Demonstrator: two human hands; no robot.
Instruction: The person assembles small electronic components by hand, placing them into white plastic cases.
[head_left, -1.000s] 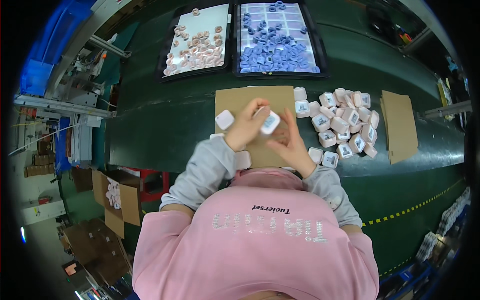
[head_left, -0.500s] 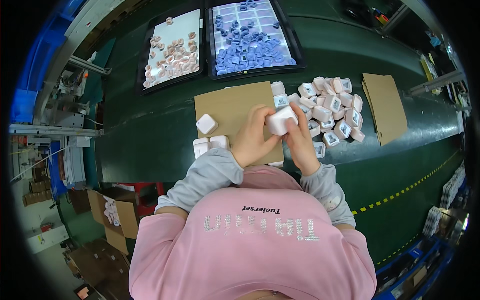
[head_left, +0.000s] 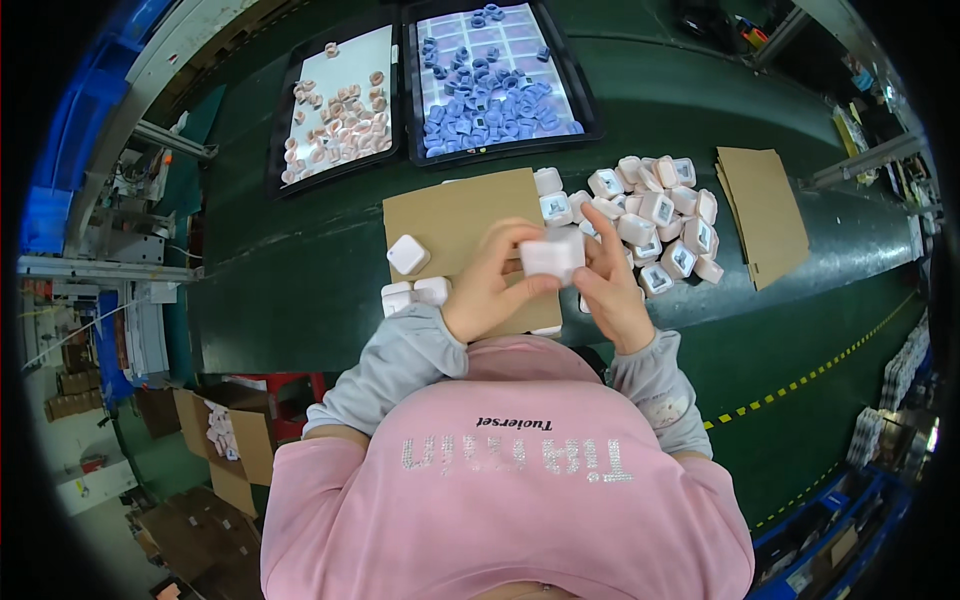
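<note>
A small white box with rounded corners [head_left: 552,257], slightly blurred, is held up in front of me above the brown cardboard sheet [head_left: 455,225]. My left hand [head_left: 488,288] grips its left side, thumb below and fingers on top. At its right edge is my right hand [head_left: 615,295], thumb and fingertips closed against the box, index finger raised. On the sheet to the left sits another white box [head_left: 408,255], with two more white boxes [head_left: 432,291] side by side near its lower left corner.
Beyond the sheet stand two black trays, one with pinkish small parts [head_left: 345,130], one with blue small parts [head_left: 495,110]. To the right lies a heap of pale pink boxes [head_left: 655,210], several showing dark-printed faces. Further right is a stack of cardboard sheets [head_left: 765,215].
The box has turned in my hands and come slightly lower and left. My right hand's fingers have spread more at its right side. The whole view has shifted a little.
</note>
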